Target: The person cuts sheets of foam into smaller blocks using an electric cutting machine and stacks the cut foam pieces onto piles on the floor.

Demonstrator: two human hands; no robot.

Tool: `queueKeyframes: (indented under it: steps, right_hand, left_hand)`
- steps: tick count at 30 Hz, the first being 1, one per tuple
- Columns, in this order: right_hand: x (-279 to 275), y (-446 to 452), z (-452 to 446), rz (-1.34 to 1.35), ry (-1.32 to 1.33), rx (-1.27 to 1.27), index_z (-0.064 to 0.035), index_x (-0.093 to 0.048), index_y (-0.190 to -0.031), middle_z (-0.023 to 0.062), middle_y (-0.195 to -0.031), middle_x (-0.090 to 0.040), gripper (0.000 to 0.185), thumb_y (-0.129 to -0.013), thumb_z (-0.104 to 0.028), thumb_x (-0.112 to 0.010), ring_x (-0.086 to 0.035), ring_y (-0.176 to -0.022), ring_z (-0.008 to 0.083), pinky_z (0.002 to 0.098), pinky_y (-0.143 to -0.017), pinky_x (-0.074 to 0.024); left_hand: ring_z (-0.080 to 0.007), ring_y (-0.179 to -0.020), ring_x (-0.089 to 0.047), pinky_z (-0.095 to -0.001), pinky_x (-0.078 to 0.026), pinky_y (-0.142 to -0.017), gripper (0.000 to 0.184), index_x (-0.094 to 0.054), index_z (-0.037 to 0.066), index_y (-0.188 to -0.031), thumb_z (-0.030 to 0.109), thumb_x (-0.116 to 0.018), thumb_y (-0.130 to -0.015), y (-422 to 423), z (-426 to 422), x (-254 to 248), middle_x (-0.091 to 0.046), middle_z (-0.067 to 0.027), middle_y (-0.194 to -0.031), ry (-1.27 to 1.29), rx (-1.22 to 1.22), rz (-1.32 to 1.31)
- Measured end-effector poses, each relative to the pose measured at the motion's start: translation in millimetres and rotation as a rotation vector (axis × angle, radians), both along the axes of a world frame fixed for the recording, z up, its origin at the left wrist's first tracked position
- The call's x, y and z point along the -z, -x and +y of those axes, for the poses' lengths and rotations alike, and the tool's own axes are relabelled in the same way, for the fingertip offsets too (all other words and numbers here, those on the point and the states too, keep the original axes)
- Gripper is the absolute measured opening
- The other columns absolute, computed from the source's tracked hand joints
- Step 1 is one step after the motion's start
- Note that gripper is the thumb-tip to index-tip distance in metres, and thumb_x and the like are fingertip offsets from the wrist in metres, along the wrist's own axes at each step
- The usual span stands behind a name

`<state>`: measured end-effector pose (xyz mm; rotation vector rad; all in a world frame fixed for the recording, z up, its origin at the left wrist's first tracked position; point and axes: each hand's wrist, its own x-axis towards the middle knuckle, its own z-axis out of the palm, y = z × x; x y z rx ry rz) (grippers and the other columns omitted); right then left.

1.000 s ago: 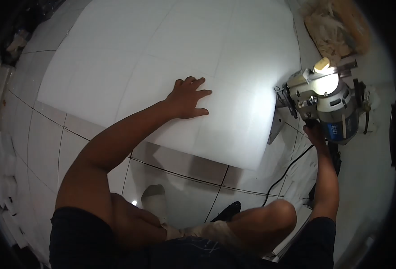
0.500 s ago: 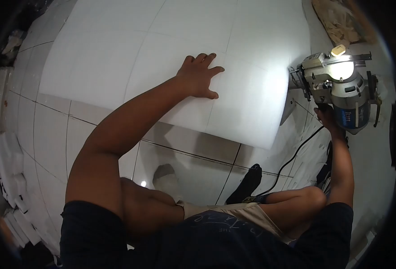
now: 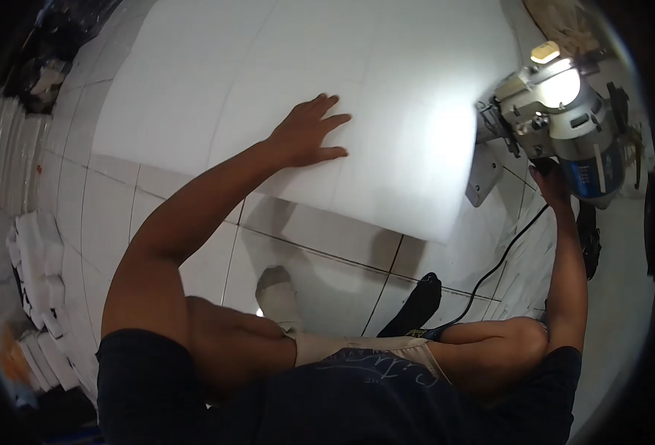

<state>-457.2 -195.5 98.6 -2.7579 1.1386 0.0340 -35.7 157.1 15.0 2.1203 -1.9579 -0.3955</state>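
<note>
A large, thin white foam-like sheet (image 3: 194, 96) lies over the floor tiles, whose joints show faintly through it. My left hand (image 3: 306, 133) rests on it palm down, fingers spread, holding nothing. At the sheet's right edge stands an electric cloth cutting machine (image 3: 591, 163), with a silver body, blue label and bright lamp. Its metal base plate (image 3: 483, 174) partly shows beyond the sheet's edge; the blade is hidden. My right hand (image 3: 552, 184) is closed round the handle under the machine's body, its fingers partly out of sight.
A black power cord (image 3: 483, 278) runs across the tiles beside my sock-covered foot (image 3: 416, 304). Stacked white packs (image 3: 41, 259) and plastic-wrapped bundles (image 3: 15, 148) line the left side. Brown crumpled material (image 3: 557, 22) lies at the far right.
My left hand has slid left and slightly nearer across the sheet. The cutting machine appears turned a little, with more of its base plate showing. The whole view has shifted slightly.
</note>
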Motion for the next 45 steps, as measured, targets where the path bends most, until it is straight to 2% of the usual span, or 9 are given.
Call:
queueKeyframes:
  steps: [4,12,14,15,18,25,40,43,45]
  right_hand:
    - [2.8,16.1,-16.7,-0.1,-0.193,0.028,-0.0028,-0.054,-0.116,0.0175,-0.112,-0.059,0.041,-0.083,-0.026,-0.065,-0.056,-0.108,0.0314,0.0383,-0.095,-0.0409]
    - [-2.9,15.4,-24.9,0.105,-0.028,-0.089,-0.0054,-0.058,-0.109,0.0164,-0.106,-0.06,0.041,-0.074,-0.027,-0.065,-0.056,-0.102,0.0339,0.0435,-0.09,-0.0432]
    - [5.7,19.4,-28.4,-0.056,0.339,-0.259,-0.0068,-0.06,-0.102,0.0143,-0.102,-0.061,0.035,-0.074,-0.028,-0.065,-0.057,-0.098,0.0325,0.0448,-0.087,-0.0448]
    - [9.7,21.9,-38.1,0.079,0.46,-0.4,-0.0076,-0.061,-0.101,0.0155,-0.105,-0.061,0.034,-0.073,-0.027,-0.065,-0.057,-0.1,0.0322,0.0445,-0.083,-0.0461]
    - [2.8,16.1,-47.8,0.325,0.272,-0.277,-0.0113,-0.055,-0.118,0.0146,-0.118,-0.057,0.045,-0.082,-0.036,-0.06,-0.055,-0.109,0.0303,0.0453,-0.088,-0.047]
    - [15.6,19.9,-68.9,0.255,0.848,-0.519,-0.0122,-0.053,-0.122,0.0136,-0.124,-0.054,0.045,-0.085,-0.036,-0.057,-0.051,-0.116,0.0292,0.0461,-0.094,-0.0424]
    - [22.0,17.0,-76.8,0.29,1.244,-0.636,-0.014,-0.05,-0.131,0.0116,-0.138,-0.045,0.046,-0.091,-0.037,-0.052,-0.041,-0.13,0.0267,0.0477,-0.108,-0.0323]
    - [25.2,16.3,-82.0,0.355,1.738,-0.721,-0.0143,-0.049,-0.133,0.0112,-0.141,-0.043,0.046,-0.092,-0.037,-0.051,-0.039,-0.133,0.0262,0.048,-0.111,-0.0303]
    - [24.8,16.9,-80.4,0.311,1.358,-0.655,-0.0152,-0.048,-0.134,0.0102,-0.142,-0.042,0.047,-0.093,-0.038,-0.05,-0.038,-0.134,0.0257,0.0477,-0.111,-0.0299]
  left_hand:
    - [-0.036,-0.138,-0.029,-0.0466,-0.026,-0.112,0.055,-0.053,0.013,-0.131,0.039,-0.068,-0.084,-0.7,2.8,-8.0,-0.037,-0.0165,-0.146,0.134,-0.012,0.049]
    - [-0.0401,-0.14,-0.024,-0.0523,-0.018,-0.113,0.066,-0.047,0.013,-0.136,0.05,-0.064,-0.084,-14.3,-52.6,-20.7,-0.032,-0.0215,-0.147,0.17,-0.252,-0.04]
    - [-0.0404,-0.141,-0.021,-0.0539,-0.016,-0.114,0.071,-0.044,0.014,-0.139,0.053,-0.064,-0.083,-15.4,-70.9,-20.5,-0.029,-0.0221,-0.149,0.167,-0.234,-0.093]
    - [-0.04,-0.141,-0.02,-0.0549,-0.014,-0.114,0.076,-0.041,0.015,-0.141,0.056,-0.064,-0.082,-15.2,-77.8,-18.5,-0.027,-0.022,-0.15,0.133,-0.24,-0.126]
    - [-0.0396,-0.142,-0.018,-0.0559,-0.011,-0.114,0.082,-0.038,0.016,-0.144,0.06,-0.064,-0.079,-17.0,-93.7,-0.7,-0.025,-0.022,-0.151,0.052,-0.227,-0.166]
    - [-0.039,-0.143,-0.017,-0.0558,-0.009,-0.115,0.084,-0.038,0.017,-0.144,0.06,-0.066,-0.078,-19.9,-104.9,9.9,-0.023,-0.0214,-0.152,0.04,-0.208,-0.192]
    - [-0.0373,-0.143,-0.018,-0.0548,-0.009,-0.115,0.084,-0.039,0.017,-0.143,0.059,-0.067,-0.076,-14.8,-106.3,4.2,-0.025,-0.0205,-0.152,0.109,-0.205,-0.171]
    - [-0.0378,-0.142,-0.018,-0.0554,-0.01,-0.115,0.084,-0.039,0.016,-0.143,0.059,-0.068,-0.076,-14.1,-106.5,5.9,-0.025,-0.021,-0.151,0.11,-0.21,-0.199]
    - [-0.0379,-0.142,-0.019,-0.0556,-0.01,-0.115,0.084,-0.04,0.016,-0.142,0.059,-0.068,-0.076,-15.4,-106.8,6.4,-0.025,-0.021,-0.151,0.11,-0.21,-0.193]
